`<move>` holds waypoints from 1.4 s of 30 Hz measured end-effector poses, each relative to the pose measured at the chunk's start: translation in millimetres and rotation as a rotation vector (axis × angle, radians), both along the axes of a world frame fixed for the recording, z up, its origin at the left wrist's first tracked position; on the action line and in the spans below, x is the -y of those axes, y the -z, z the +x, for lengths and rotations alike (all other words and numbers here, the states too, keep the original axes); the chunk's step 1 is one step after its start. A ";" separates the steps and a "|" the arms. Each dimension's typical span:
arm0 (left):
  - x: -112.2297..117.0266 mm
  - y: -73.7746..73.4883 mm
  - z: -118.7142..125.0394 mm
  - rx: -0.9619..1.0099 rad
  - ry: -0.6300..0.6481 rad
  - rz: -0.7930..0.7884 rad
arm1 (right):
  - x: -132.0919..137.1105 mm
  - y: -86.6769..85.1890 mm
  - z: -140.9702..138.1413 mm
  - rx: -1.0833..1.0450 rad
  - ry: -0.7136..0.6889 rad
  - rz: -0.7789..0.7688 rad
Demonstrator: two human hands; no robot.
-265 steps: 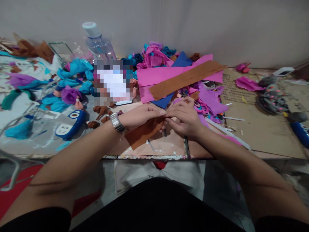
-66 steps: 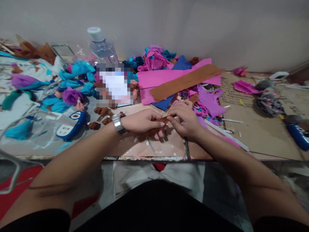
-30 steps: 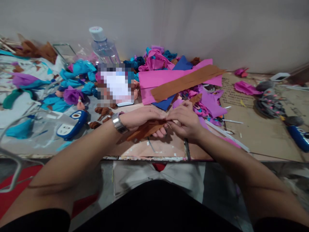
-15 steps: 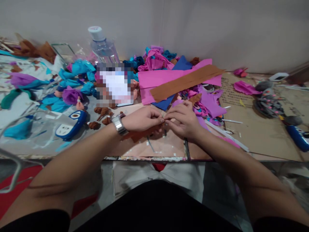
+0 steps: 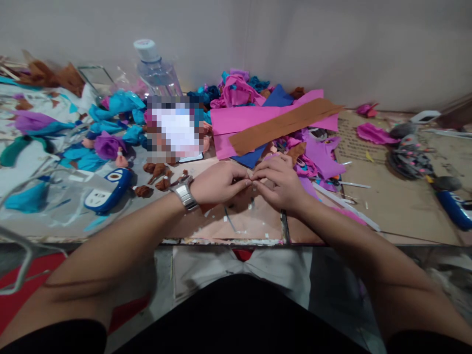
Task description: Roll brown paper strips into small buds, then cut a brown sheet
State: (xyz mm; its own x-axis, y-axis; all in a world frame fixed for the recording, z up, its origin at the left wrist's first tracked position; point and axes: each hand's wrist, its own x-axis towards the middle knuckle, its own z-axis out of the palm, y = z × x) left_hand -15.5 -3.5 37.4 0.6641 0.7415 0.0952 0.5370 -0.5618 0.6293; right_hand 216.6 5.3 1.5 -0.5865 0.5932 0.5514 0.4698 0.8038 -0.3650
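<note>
Over the table's front middle, my left hand point(image 5: 220, 183) and my right hand point(image 5: 279, 181) meet, thumbs and fingertips pinched together. Whatever lies between the fingertips is too small and covered to make out. A silver watch point(image 5: 185, 193) is on my left wrist. Just behind the hands lie a brown crepe paper strip point(image 5: 282, 125) and pink crepe paper sheets point(image 5: 228, 120), with a blue piece point(image 5: 250, 158) under them. Small twisted brown paper pieces point(image 5: 158, 172) sit left of my left hand.
A clear bottle with a white cap point(image 5: 145, 50) stands at the back, behind a blurred phone point(image 5: 191, 158). Blue-and-white cases point(image 5: 109, 191) lie at left and far right. Purple paper scraps point(image 5: 322, 152) and white sticks point(image 5: 346, 206) are right of my hands, beside cardboard point(image 5: 372, 172).
My left hand has turned slightly, its fingers now more tucked under, and the brown paper seen beneath it is mostly hidden. The fingertips stay together; the things around have not moved.
</note>
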 end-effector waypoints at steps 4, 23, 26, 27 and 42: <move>-0.1 7.7 1.0 -0.090 -0.027 0.208 | -0.6 1.1 0.0 -0.011 0.020 -0.030; 3.2 16.2 4.8 -0.247 -0.049 0.464 | -0.4 -0.7 -0.4 -0.032 -0.025 -0.142; 2.6 17.2 5.3 -0.195 -0.054 0.426 | -1.3 1.8 -1.1 -0.032 -0.041 -0.156; 2.4 17.6 5.4 -0.171 -0.054 0.414 | -1.7 2.6 -1.3 -0.033 -0.042 -0.160; 0.7 19.6 5.6 -0.098 -0.072 0.320 | -4.9 5.2 2.4 -0.005 -0.015 -0.120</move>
